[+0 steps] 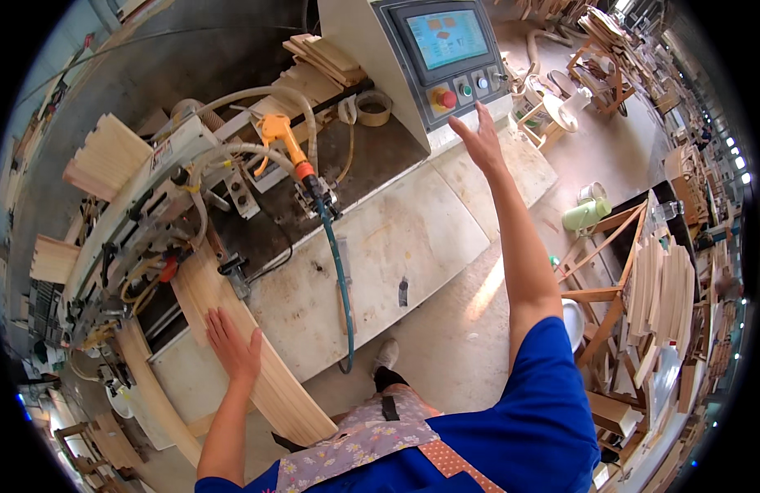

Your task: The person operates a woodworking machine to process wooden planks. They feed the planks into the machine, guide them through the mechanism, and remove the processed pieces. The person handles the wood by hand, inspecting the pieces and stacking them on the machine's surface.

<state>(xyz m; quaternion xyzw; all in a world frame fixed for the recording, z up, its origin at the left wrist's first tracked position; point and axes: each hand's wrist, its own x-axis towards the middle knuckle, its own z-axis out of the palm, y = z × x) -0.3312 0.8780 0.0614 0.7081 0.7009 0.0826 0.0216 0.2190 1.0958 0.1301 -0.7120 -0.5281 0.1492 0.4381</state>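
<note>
My left hand (234, 345) lies flat on a long pale wooden board (289, 390), fingers stretched out and thumb apart. The board's far end sits in the machine (162, 193) on the left, and its near end reaches my apron. My right hand (480, 144) is held out at the control panel (392, 41), its fingers extended and holding nothing. Just beyond its fingertips are a red knob (445, 99) and a green button (465, 90). Whether a fingertip touches the panel I cannot tell. Above the buttons, a screen (445, 39) is lit.
An orange air gun (281, 135) with a blue hose (337, 279) rests over the stained worktable (371, 246). A tape roll (373, 108) and stacked boards (326, 59) sit behind. Another board (154, 386) lies at left. Wooden pieces (659, 287) stand on a rack at right.
</note>
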